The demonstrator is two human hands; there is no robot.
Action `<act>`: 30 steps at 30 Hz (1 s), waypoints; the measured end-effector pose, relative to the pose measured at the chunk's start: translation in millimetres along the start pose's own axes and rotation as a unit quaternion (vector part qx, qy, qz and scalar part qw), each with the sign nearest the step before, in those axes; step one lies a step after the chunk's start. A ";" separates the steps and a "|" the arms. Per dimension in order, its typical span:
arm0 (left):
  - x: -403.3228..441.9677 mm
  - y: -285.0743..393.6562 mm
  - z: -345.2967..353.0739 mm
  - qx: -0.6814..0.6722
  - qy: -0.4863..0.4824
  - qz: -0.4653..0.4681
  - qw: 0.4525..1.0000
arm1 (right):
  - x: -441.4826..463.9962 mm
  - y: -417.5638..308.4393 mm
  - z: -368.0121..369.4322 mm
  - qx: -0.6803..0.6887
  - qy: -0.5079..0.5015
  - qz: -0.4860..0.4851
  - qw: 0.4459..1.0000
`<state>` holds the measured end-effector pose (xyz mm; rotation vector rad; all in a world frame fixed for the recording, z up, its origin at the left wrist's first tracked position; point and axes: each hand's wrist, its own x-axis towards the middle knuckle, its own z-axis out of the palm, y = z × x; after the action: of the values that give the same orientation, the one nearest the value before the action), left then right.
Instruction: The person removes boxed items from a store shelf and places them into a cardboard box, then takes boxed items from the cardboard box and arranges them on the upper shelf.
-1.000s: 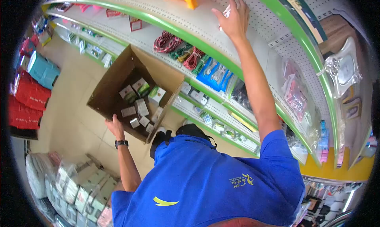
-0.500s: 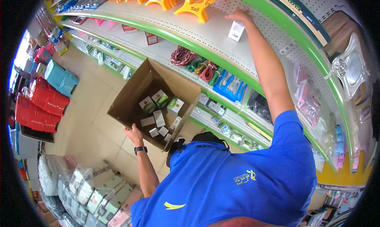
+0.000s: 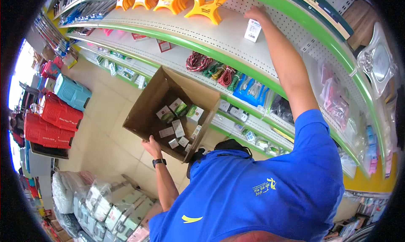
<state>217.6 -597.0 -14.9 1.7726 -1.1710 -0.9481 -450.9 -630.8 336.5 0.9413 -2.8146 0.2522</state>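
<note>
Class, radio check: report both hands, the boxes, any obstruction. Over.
Left hand gripping carton. Right hand at white box on shelf. More boxes inside carton. Yellow racks apart, seemingly not blocking.

Person is wearing a royal-blue, short-sleeved fabric shirt (image 3: pixel 253 206); it is bearing a yellow curved swoosh mark (image 3: pixel 192 219) and a small yellow emblem (image 3: pixel 272 183) with fine lettering. Left wrist (image 3: pixel 156 156) is carrying a black-strapped watch (image 3: pixel 159 161). Black cloth (image 3: pixel 231 146) is showing beyond the shirt's edge, type unclear.

Carton (image 3: pixel 147 102) brown; box (image 3: pixel 252 31) white with dark print. Shelf (image 3: pixel 221 37) white, edging (image 3: pixel 295 14) green, stands (image 3: pixel 214 10) orange-yellow. Shirt (image 3: pixel 249 178) blue with yellow logo (image 3: pixel 272 183), rope (image 3: pixel 197 62) red-and-white patterned.
</note>
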 end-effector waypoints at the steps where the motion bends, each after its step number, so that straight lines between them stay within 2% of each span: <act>1: 1.1 -1.0 0.2 -0.016 -0.004 0.003 1.000 | 2.7 0.7 -0.3 0.009 -0.012 0.005 1.000; 3: 1.4 -2.6 0.6 -0.048 -0.011 0.008 0.999 | 4.4 -2.3 -6.1 0.027 -0.036 0.011 0.999; 6: 0.9 -2.9 0.7 -0.048 -0.010 -0.002 0.999 | -6.2 -4.4 -3.7 -0.004 0.043 0.008 0.999; 18: -3.7 6.1 -1.6 -0.026 -0.010 -0.014 1.000 | -14.0 6.8 -24.8 0.051 -0.045 -0.026 0.997; 21: -3.3 5.4 -0.5 -0.020 0.001 -0.009 1.000 | -24.8 5.6 -29.5 0.059 -0.011 -0.014 0.998; 24: -4.5 6.0 0.2 -0.010 0.009 -0.007 1.000 | -32.4 13.0 -33.1 0.099 0.018 -0.025 0.995; 27: -0.8 0.4 1.1 -0.016 -0.006 0.002 1.000 | -39.4 22.9 -31.0 0.171 0.062 0.005 0.983; 30: 4.5 -7.2 4.3 -0.035 -0.011 0.007 0.999 | -45.8 26.3 -32.4 0.153 0.083 -0.014 0.985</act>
<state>217.6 -600.3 -23.9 1.7002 -1.1487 -0.9915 -427.6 -576.7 355.7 0.9656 -2.6518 0.7401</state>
